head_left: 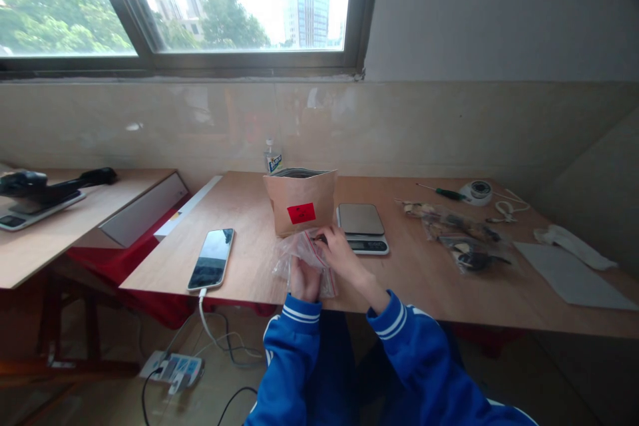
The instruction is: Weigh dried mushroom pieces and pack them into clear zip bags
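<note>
A small clear plastic zip bag [294, 254] with a red seal strip lies at the front edge of the wooden table [409, 273]. My left hand [303, 281] grips its lower part from below. My right hand [339, 251] pinches the bag's top right edge near the seal. Just behind the bag stands an open brown paper pouch [300, 201] with a red label. Both arms wear blue sleeves with white stripes.
A digital scale [361, 226] sits right of the pouch. A phone [212, 258] on a charging cable lies to the left. Filled clear bags [462, 234], a screwdriver [442, 192], a tape roll [477, 191] and grey sheet [569, 274] lie right. A power strip [172, 369] lies on the floor.
</note>
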The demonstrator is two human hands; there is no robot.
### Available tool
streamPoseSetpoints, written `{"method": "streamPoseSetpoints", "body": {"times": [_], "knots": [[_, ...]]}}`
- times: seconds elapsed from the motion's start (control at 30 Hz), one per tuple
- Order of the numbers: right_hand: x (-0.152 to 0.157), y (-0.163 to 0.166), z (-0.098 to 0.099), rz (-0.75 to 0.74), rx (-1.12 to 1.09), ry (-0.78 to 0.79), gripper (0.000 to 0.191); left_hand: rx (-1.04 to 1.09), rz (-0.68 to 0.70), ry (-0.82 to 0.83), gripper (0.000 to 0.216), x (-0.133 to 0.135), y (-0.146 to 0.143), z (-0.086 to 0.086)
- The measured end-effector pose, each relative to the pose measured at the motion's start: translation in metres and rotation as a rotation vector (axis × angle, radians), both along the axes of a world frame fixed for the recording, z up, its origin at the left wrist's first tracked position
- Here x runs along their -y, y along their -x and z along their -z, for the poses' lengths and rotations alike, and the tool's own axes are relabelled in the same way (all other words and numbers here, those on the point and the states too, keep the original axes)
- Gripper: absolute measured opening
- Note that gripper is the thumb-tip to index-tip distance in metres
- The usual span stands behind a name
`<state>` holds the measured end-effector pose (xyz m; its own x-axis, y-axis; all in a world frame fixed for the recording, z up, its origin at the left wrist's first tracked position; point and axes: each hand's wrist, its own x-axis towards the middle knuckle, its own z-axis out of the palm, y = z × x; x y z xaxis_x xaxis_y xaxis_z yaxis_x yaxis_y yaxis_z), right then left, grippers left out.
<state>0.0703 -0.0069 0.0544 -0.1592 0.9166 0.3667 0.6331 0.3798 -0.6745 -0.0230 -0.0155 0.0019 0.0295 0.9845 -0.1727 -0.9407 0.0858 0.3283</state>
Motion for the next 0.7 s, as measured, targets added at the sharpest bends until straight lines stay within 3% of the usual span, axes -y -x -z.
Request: {"method": "streamPoseSetpoints", "body": {"times": [0.13,0.27,0.33,0.43,0.53,0.7], "knots": [[-0.006,-0.008,-0.015,-0.082,-0.150,0.051,0.008,-0.033,-0.006,0.013,0.032,0.001,0.000,-0.002],[-0.011,-0.016,-0.056,-0.169,-0.270,0.063,0.012,-0.043,0.028,0.004,0.034,0.002,0.000,-0.008],[-0.018,-0.016,-0.081,-0.182,-0.303,-0.072,0.014,-0.035,0.038,0.003,0.035,0.002,0.000,-0.009],[-0.038,-0.013,-0.109,-0.071,-0.228,-0.371,0.010,-0.029,0.082,-0.003,0.037,0.001,0.001,-0.007],[-0.063,-0.009,-0.115,0.002,-0.062,-0.521,0.010,-0.025,0.113,-0.013,0.038,-0.001,0.001,-0.003],[-0.089,-0.010,-0.100,-0.038,0.029,-0.562,0.011,-0.017,0.091,0.019,0.035,-0.002,0.001,-0.001]]}}
